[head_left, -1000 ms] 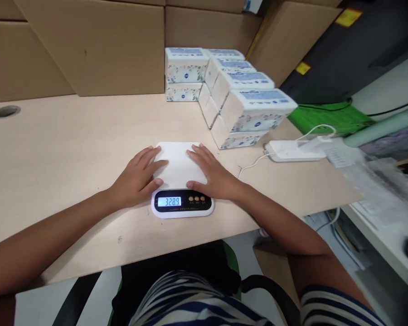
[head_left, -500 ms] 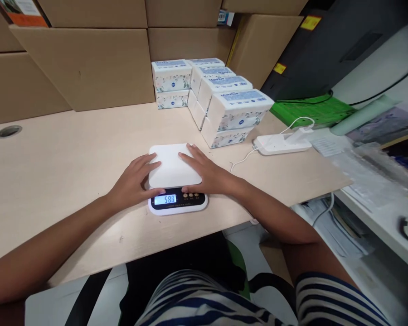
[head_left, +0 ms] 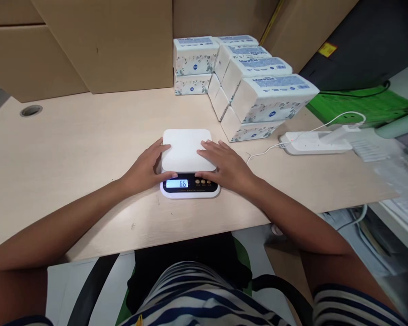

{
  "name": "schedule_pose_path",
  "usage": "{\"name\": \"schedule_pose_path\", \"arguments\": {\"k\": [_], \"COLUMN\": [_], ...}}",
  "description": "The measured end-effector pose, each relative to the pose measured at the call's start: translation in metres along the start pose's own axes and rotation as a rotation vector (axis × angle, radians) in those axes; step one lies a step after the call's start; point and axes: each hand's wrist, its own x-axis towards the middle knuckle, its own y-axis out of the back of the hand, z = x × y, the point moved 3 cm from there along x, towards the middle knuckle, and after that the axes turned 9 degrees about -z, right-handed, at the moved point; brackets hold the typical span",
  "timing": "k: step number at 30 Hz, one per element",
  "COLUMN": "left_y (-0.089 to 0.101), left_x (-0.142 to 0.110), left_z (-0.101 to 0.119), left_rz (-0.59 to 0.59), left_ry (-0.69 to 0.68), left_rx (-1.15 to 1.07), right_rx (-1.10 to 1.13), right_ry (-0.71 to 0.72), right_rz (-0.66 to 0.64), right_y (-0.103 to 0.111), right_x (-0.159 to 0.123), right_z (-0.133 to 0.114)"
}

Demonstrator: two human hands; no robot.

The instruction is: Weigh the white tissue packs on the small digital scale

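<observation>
A white digital scale [head_left: 186, 151] lies flat on the table in front of me, with a smooth plate on top. Its black front panel carries a lit display [head_left: 177, 184] that reads about 6.6 with a dash at its left, and round gold buttons [head_left: 203, 181]. My left hand [head_left: 144, 166] grips the left side, fingertips at the plate's edge and thumb on the panel above the display. On the other side, my right hand [head_left: 228, 165] has its fingers spread over the plate's right part, its thumb near the buttons. Nothing rests on the plate besides my fingers.
Stacked tissue packs [head_left: 246, 88] stand behind the scale to the right. A white power strip [head_left: 316, 143] with a cable lies further right, near a green crate [head_left: 363, 106]. Cardboard boxes [head_left: 129, 45] line the back. A cable hole [head_left: 31, 111] is at the left.
The view has shifted, so the scale appears higher and further right. The display has gone from about 58.8 to 6.6 with a dash. Both hands stay on the scale.
</observation>
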Motion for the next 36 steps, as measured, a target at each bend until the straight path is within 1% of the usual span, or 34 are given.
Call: {"name": "schedule_pose_path", "arguments": {"k": [7, 12, 14, 16, 19, 22, 26, 31, 36], "left_y": [-0.001, 0.0, 0.0, -0.001, -0.001, -0.001, -0.002, -0.003, -0.002], "left_x": [0.0, 0.0, 0.001, 0.001, 0.001, 0.001, 0.002, 0.004, 0.008], "left_z": [0.001, 0.001, 0.001, 0.0, -0.001, -0.003, -0.004, -0.004, -0.003], "left_rz": [0.005, -0.001, -0.005, -0.008, -0.008, -0.005, -0.003, -0.009, 0.004], "left_ry": [-0.015, 0.001, 0.01, 0.011, -0.011, -0.032, -0.057, -0.054, -0.072], "left_rx": [-0.002, -0.004, -0.003, -0.004, 0.002, 0.006, -0.015, -0.026, -0.056], "right_rx": [0.025, 0.075, 0.128, 0.194, 0.295, 0.345, 0.376, 0.485, 0.487], "right_ry": [-0.007, -0.005, -0.004, 0.007, 0.055, 0.098, 0.104, 0.085, 0.11], "right_rz": [0.026, 0.037, 0.002, -0.066, -0.171, -0.236, -0.294, -0.35, -0.341], "right_y": [0.001, 0.002, 0.005, 0.009, 0.015, 0.018, 0.019, 0.015, 0.012], "right_x": [-0.004, -0.006, -0.008, -0.011, -0.013, -0.013, -0.01, -0.006, 0.004], "right_z": [0.001, 0.002, 0.004, 0.009, 0.018, 0.026, 0.03, 0.028, 0.032]}}
